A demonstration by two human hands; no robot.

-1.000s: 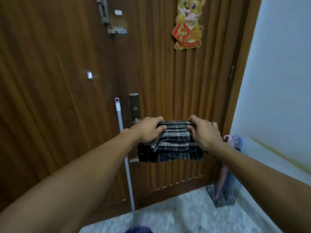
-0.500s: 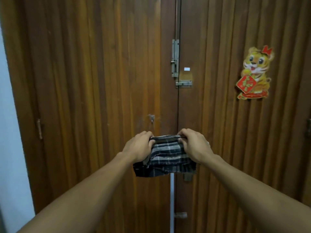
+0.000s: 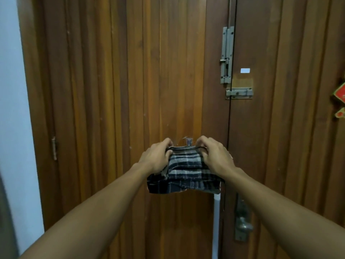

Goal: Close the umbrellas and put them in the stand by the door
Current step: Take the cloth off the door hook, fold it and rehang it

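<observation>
From my head camera, both my hands are up in front of the wooden door (image 3: 168,90). My left hand (image 3: 155,158) and right hand (image 3: 214,157) each pinch the top edge of a plaid fabric piece (image 3: 184,174), fingers curled over a dark cord along its rim, stretching it between them. I take it for an umbrella's cover or a folded canopy, but I cannot tell which.

What could go wrong, as I judge it: a small hook (image 3: 189,141) sits on the door just behind the fabric's top edge, and the cord could snag on it if I push forward. If either pinch slackens, the cloth sags and drops to one side.

Much is hidden. No umbrella stand shows here, so I cannot place it. The fabric's lower part bunches in shadow, and whether ribs or a shaft lie inside is unclear. A pale pole (image 3: 215,225) rises below the cloth, its top covered by it. At the far right, a red ornament (image 3: 340,99) is cut off by the edge.
</observation>
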